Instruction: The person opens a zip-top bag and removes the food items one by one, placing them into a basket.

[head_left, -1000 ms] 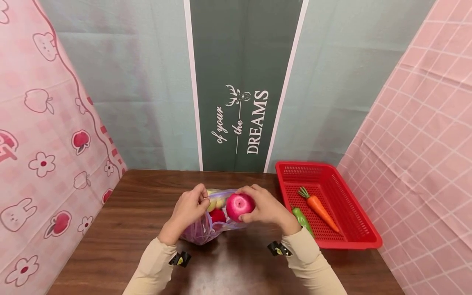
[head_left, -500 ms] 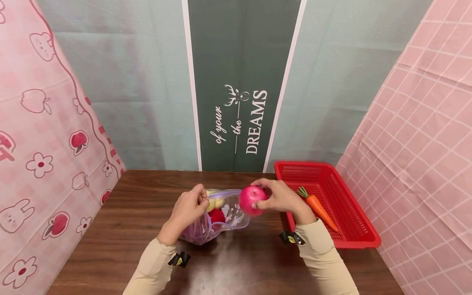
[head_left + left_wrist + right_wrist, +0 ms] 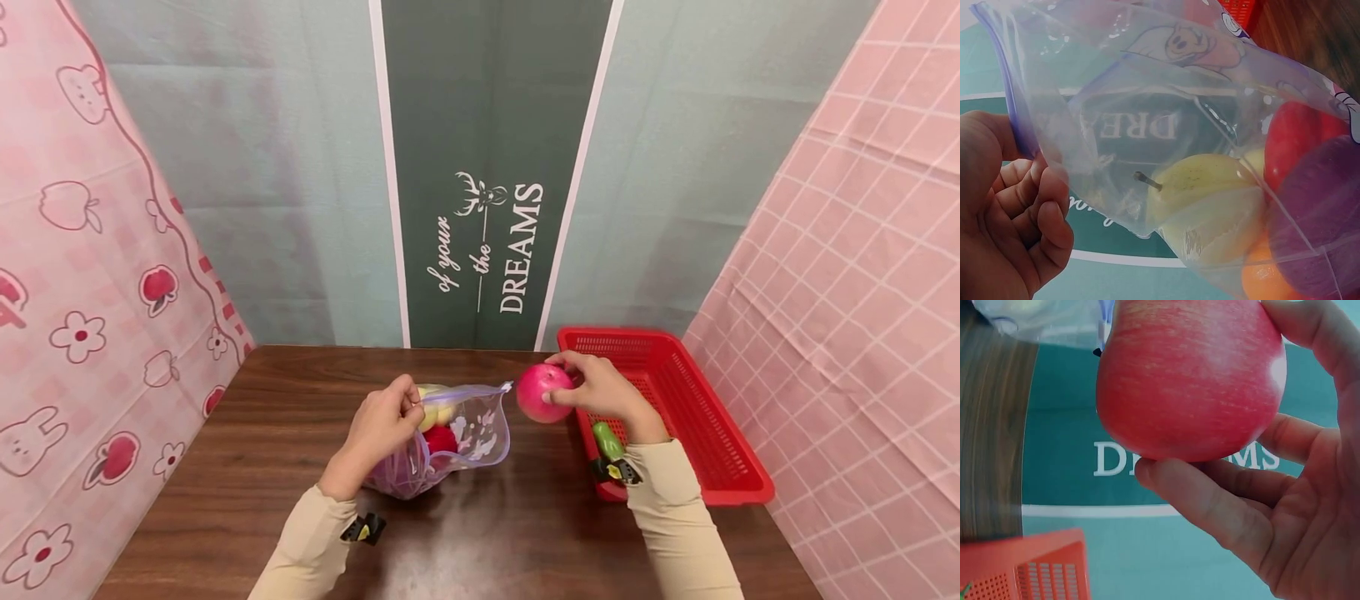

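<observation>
My left hand pinches the lilac-edged rim of a clear zip bag, which gapes toward the right. Inside, the left wrist view shows a yellow-green pear with a stem, a red piece, a large purple rounded piece and an orange one. My right hand grips a pinkish-red apple between thumb and fingers. The apple is held in the air between the bag's mouth and the red basket, level with the basket's left rim.
The red perforated basket stands at the right of the wooden table. A green pepper lies in it, partly behind my right wrist; my right hand and forearm hide the carrot. Printed cloths hang behind and at both sides.
The apple in my right hand has come out of the bag's mouth and moved right, toward the basket. My left hand has stayed at the bag's rim.
</observation>
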Motion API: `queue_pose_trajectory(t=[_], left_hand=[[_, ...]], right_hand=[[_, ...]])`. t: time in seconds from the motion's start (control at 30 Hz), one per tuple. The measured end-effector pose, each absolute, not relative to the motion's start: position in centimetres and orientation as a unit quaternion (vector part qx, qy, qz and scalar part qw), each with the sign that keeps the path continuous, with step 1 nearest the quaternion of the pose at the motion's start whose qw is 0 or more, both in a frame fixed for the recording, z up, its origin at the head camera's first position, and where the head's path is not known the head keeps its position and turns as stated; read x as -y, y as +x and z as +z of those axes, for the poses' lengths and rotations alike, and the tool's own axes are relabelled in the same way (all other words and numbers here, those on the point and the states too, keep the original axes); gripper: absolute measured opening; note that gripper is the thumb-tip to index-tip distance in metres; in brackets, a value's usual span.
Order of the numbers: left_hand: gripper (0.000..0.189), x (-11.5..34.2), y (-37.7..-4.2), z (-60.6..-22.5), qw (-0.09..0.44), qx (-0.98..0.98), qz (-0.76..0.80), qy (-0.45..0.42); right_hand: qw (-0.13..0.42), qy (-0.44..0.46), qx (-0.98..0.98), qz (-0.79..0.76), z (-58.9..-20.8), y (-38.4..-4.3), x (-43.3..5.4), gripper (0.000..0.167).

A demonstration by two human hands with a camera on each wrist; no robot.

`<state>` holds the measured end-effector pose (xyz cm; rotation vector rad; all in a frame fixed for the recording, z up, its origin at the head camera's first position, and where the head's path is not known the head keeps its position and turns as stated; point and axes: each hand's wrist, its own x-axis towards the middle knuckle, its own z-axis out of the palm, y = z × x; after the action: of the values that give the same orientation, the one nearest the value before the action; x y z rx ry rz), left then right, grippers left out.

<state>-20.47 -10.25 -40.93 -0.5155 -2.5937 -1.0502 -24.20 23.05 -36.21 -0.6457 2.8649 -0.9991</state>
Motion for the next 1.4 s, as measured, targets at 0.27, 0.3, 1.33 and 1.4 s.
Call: queue_pose_trajectory(t=[0.27,0.3,1.33,1.4], left_hand=[[0.012,10.2,-20.4,-41.1,0.144,0.901,-0.369,-0.179],[0.011,10.2,-20.4,-41.1,0.144,0.9,-0.369,-0.179],[0.011,10.0,-20.5,-41.0,0.146,0.898,-0.366,-0.195],[0.01,10.0,-20.5,-41.1,0.148,0.898,-0.364,-0.198]], right_hand=[[0.005,-0.182,-0.931,-0.315,-36.6,-24.8,-25.5,0.058],[0.005,-0.175,-0.932,-0.317,-36.6,-24.9,-25.7,0.058],[-0.042,-0.067,-0.945,-0.316,-41.5,-29.2,-32.7,0.059],[-0.044,-0.053,-0.945,-0.321,-41.9,-29.4,-33.0,0.059]])
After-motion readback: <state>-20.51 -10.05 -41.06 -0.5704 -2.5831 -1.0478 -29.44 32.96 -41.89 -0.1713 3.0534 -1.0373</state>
